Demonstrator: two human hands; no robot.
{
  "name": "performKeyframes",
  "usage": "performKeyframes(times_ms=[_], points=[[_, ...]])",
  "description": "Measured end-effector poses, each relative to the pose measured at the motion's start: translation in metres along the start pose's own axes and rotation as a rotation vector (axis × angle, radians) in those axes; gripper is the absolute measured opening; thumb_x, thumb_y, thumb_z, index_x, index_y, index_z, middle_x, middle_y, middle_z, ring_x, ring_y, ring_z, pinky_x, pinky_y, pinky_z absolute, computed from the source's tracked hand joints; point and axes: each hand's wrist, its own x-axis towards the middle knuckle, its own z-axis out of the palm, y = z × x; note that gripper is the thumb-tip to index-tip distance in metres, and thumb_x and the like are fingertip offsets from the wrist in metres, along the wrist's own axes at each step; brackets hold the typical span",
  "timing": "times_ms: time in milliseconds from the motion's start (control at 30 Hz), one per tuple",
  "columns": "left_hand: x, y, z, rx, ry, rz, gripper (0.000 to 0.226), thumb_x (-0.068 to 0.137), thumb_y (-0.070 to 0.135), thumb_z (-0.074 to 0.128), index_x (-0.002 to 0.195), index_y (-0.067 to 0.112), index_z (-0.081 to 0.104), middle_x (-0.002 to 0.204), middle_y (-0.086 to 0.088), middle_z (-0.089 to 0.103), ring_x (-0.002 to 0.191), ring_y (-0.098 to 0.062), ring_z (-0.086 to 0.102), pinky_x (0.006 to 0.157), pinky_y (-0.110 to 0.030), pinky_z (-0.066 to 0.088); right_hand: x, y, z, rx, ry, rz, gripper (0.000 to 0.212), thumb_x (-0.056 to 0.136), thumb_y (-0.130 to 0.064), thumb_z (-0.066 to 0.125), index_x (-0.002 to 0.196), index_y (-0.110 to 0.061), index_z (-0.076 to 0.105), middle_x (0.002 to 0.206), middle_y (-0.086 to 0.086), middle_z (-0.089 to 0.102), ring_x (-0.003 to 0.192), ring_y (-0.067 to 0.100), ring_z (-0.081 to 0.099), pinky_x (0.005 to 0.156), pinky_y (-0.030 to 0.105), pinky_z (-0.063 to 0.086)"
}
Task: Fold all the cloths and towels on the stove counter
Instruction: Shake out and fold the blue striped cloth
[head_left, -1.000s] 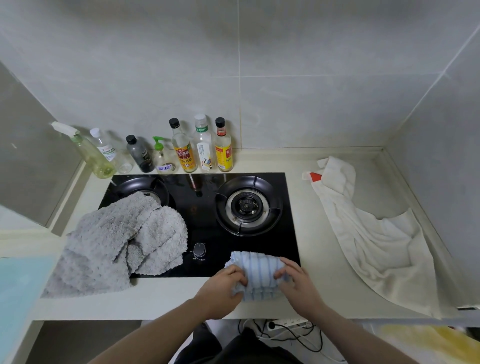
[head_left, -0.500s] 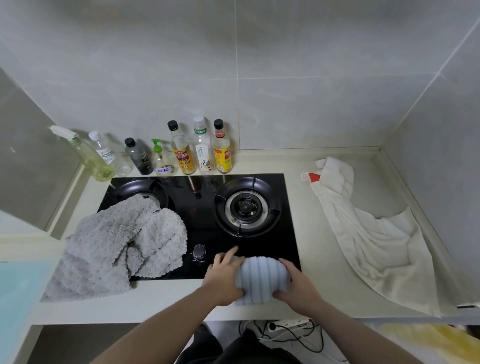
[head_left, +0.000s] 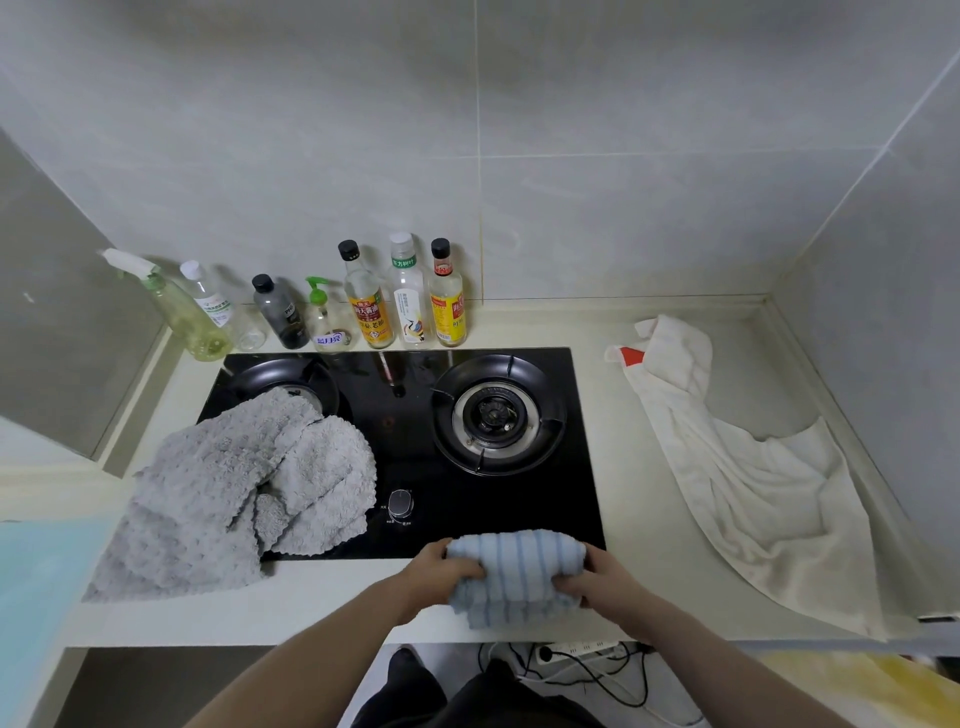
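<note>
Blue-and-white striped cloth (head_left: 514, 574), bunched into a thick roll: we hold it at the front edge of the worktop (head_left: 639, 545), just in front of the black gas hob (head_left: 405, 441), its far side lying over the hob's front rim.

Left hand (head_left: 436, 577): grip closed on the left end of the striped cloth, fingers curled over the top.

Right hand (head_left: 597, 577): grip closed on the right end of the same cloth, fingers tucked into the fabric.

Grey fleecy towel (head_left: 228, 499): unfolded, heaped over the hob's front left corner, covering part of the left burner (head_left: 291, 376) and spilling onto the worktop to the left of the hob.

White towel (head_left: 753, 478): unfolded, stretched out on the worktop to the right of the hob, a red patch (head_left: 631, 356) at its far end, its near end at the worktop's front edge.

Right burner (head_left: 496, 415): uncovered. Control knob (head_left: 400, 503): at the hob's front, between the grey towel and our striped cloth.

Bottles (head_left: 405, 296), a row: standing behind the hob against the tiled wall (head_left: 467, 156), with a green spray bottle (head_left: 176, 312) at the left end.
</note>
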Motion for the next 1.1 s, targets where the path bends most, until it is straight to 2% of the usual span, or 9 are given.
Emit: performKeyframes(times_ms=[100, 233, 300, 433, 500, 667, 800, 967, 1100], points=[[-0.005, 0.000, 0.007, -0.259, 0.020, -0.048, 0.027, 0.094, 0.011, 0.068, 0.118, 0.019, 0.061, 0.113, -0.010, 0.072, 0.097, -0.027, 0.072, 0.073, -0.037, 0.058, -0.001, -0.001, 0.012, 0.185, 0.009, 0.046, 0.043, 0.082, -0.020, 0.078, 0.123, -0.024, 0.065, 0.114, 0.005, 0.075, 0.103, 0.024, 0.073, 0.089, 0.045, 0.061], [0.002, -0.003, 0.002, -0.349, -0.012, -0.042, 0.032, 0.095, 0.007, 0.067, 0.127, 0.013, 0.060, 0.121, -0.013, 0.073, 0.110, -0.033, 0.070, 0.093, -0.049, 0.057, -0.003, -0.007, 0.016, 0.295, 0.064, 0.038, 0.046, 0.089, -0.011, 0.076, 0.129, -0.023, 0.057, 0.122, 0.009, 0.065, 0.108, 0.027, 0.069, 0.081, 0.040, 0.063], [0.004, -0.008, 0.002, -0.239, 0.037, -0.038, 0.034, 0.095, 0.009, 0.069, 0.128, 0.008, 0.060, 0.117, -0.012, 0.073, 0.107, -0.031, 0.071, 0.092, -0.045, 0.057, -0.004, -0.006, 0.014, 0.189, 0.071, -0.017, 0.054, 0.087, -0.015, 0.079, 0.133, -0.031, 0.053, 0.123, 0.005, 0.061, 0.109, 0.025, 0.065, 0.076, 0.038, 0.063], [0.000, -0.017, 0.006, 0.223, 0.140, 0.041, 0.029, 0.092, 0.025, 0.072, 0.117, 0.021, 0.057, 0.105, 0.006, 0.066, 0.089, -0.007, 0.065, 0.065, -0.015, 0.051, -0.006, -0.007, 0.017, -0.020, 0.031, -0.069, 0.051, 0.091, -0.010, 0.074, 0.134, -0.027, 0.051, 0.118, -0.007, 0.055, 0.098, 0.012, 0.062, 0.064, 0.027, 0.061], [0.000, -0.021, 0.006, 0.359, 0.168, 0.086, 0.035, 0.089, 0.033, 0.073, 0.118, 0.022, 0.057, 0.106, 0.005, 0.064, 0.086, -0.005, 0.062, 0.058, -0.012, 0.045, -0.007, -0.006, 0.019, -0.054, 0.033, -0.065, 0.050, 0.092, -0.010, 0.072, 0.133, -0.027, 0.050, 0.114, -0.009, 0.055, 0.093, 0.010, 0.062, 0.062, 0.023, 0.059], [-0.001, -0.028, 0.000, 0.467, 0.190, 0.100, 0.045, 0.086, 0.045, 0.074, 0.120, 0.021, 0.059, 0.115, 0.001, 0.059, 0.098, -0.012, 0.061, 0.072, -0.018, 0.047, -0.004, 0.003, 0.022, -0.128, 0.104, -0.104, 0.043, 0.091, -0.014, 0.074, 0.126, -0.031, 0.056, 0.110, -0.004, 0.066, 0.092, 0.007, 0.066, 0.067, 0.020, 0.057], [-0.006, -0.035, -0.001, 0.413, 0.162, 0.097, 0.029, 0.092, 0.037, 0.071, 0.111, 0.020, 0.059, 0.102, 0.004, 0.066, 0.089, -0.007, 0.064, 0.071, -0.016, 0.049, -0.004, 0.005, 0.026, -0.156, 0.168, -0.125, 0.033, 0.090, -0.012, 0.074, 0.119, -0.024, 0.063, 0.101, -0.007, 0.071, 0.083, -0.004, 0.065, 0.064, 0.012, 0.052], [-0.015, -0.034, -0.002, 0.305, 0.144, 0.093, 0.027, 0.098, 0.035, 0.062, 0.121, 0.021, 0.061, 0.096, 0.009, 0.063, 0.078, -0.003, 0.058, 0.064, -0.011, 0.044, -0.004, -0.002, 0.019, -0.120, 0.163, -0.093, 0.035, 0.087, -0.014, 0.078, 0.118, -0.022, 0.064, 0.106, -0.005, 0.070, 0.092, 0.007, 0.067, 0.066, 0.018, 0.055], [-0.035, -0.033, -0.012, 0.042, 0.115, 0.126, 0.028, 0.099, 0.036, 0.061, 0.126, 0.029, 0.060, 0.102, 0.007, 0.069, 0.089, -0.007, 0.068, 0.085, -0.026, 0.059, -0.007, -0.018, 0.020, -0.023, 0.130, -0.089, 0.034, 0.086, -0.012, 0.078, 0.117, -0.022, 0.067, 0.115, 0.000, 0.069, 0.101, 0.021, 0.070, 0.070, 0.033, 0.062]])
